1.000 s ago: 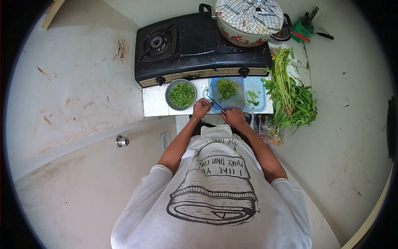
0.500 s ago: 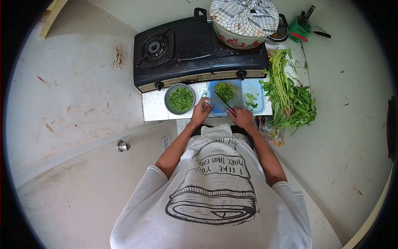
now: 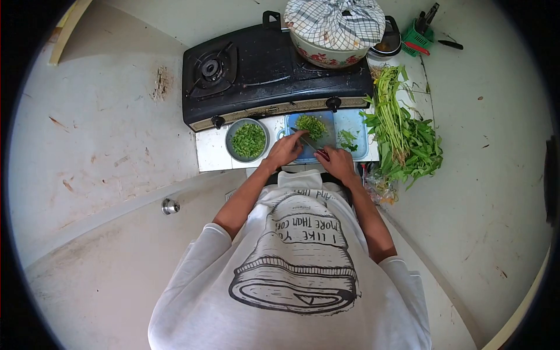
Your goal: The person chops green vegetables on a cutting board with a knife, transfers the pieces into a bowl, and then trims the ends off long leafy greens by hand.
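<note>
A: Head view, the only one. Look at the left hand [image 3: 286,150]: a second ago at the left edge of the cutting board [image 3: 356,119], now reaching over it, fingers [image 3: 299,136] stretched toward the chopped greens [image 3: 312,125].

B: Holding anything?

A: Nothing to be seen in it. Loose and open, tips just beside the heap. Touching the blade or not, cannot tell.

B: And the right hand [image 3: 334,163]?

A: Closed round the handle of the knife [image 3: 307,143], same as before. Blade up from the board's near edge and now aslant by the left fingertips.

B: Meaning for the chopping?

A: Reads as drawing the heap together against the blade — a judgement only. Heap on the far half of the board, mid-bench [image 3: 213,154], just in front of the stove [image 3: 262,64]. Bowl [image 3: 248,140] of cut greens just left of the board, uncut bundle [image 3: 402,128] along the bench's right edge, apart from both hands.

B: Hidden or unclear?

A: Plenty. Near edge of the bench behind wrists and shirt. Blade tip lost against the greens. Pot [image 3: 335,26] covered by a checked cloth — contents unseen. All of it small and bent by the lens.
</note>
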`<action>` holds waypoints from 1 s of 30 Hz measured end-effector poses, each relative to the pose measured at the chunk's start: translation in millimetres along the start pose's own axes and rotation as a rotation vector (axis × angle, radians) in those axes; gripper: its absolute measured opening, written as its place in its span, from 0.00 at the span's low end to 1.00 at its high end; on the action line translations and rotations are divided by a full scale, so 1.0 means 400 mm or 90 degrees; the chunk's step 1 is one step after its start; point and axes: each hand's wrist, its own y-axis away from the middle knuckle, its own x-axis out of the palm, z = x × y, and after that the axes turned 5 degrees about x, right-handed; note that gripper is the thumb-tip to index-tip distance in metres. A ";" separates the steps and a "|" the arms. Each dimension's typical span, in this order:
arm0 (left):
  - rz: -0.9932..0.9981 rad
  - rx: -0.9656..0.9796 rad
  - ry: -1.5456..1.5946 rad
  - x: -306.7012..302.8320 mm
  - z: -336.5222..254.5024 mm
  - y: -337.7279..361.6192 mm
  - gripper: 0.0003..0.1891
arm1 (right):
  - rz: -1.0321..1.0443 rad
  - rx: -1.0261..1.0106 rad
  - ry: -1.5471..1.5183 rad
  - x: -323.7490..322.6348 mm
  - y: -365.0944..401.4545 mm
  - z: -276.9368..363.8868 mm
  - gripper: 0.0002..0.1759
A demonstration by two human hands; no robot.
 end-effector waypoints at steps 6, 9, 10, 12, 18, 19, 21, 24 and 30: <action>-0.105 -0.118 0.122 -0.011 0.001 0.015 0.29 | -0.053 -0.041 -0.068 -0.003 0.006 -0.074 0.22; -0.198 -0.136 0.143 0.000 0.034 0.032 0.26 | -0.023 -0.041 -0.031 -0.014 0.013 -0.092 0.22; -0.199 -0.160 0.149 -0.001 0.035 0.035 0.26 | -0.005 -0.042 -0.015 -0.024 0.009 -0.095 0.22; -0.202 -0.211 0.162 -0.001 0.038 0.045 0.28 | 0.058 -0.046 0.030 -0.047 -0.002 -0.099 0.20; -0.288 -0.203 0.210 0.039 0.041 0.055 0.23 | 0.108 -0.116 0.081 -0.038 -0.077 -0.131 0.24; -0.320 -0.184 0.233 0.049 0.042 0.053 0.22 | 0.107 -0.122 0.089 -0.039 -0.098 -0.130 0.24; -0.326 -0.212 0.215 0.055 0.038 0.053 0.22 | 0.096 -0.141 0.101 -0.044 -0.142 -0.127 0.24; -0.332 -0.253 0.192 0.049 0.028 0.053 0.22 | 0.105 -0.149 0.112 -0.059 -0.189 -0.117 0.24; -0.318 -0.245 0.191 0.049 0.030 0.057 0.23 | 0.139 -0.121 0.105 -0.094 -0.218 -0.094 0.23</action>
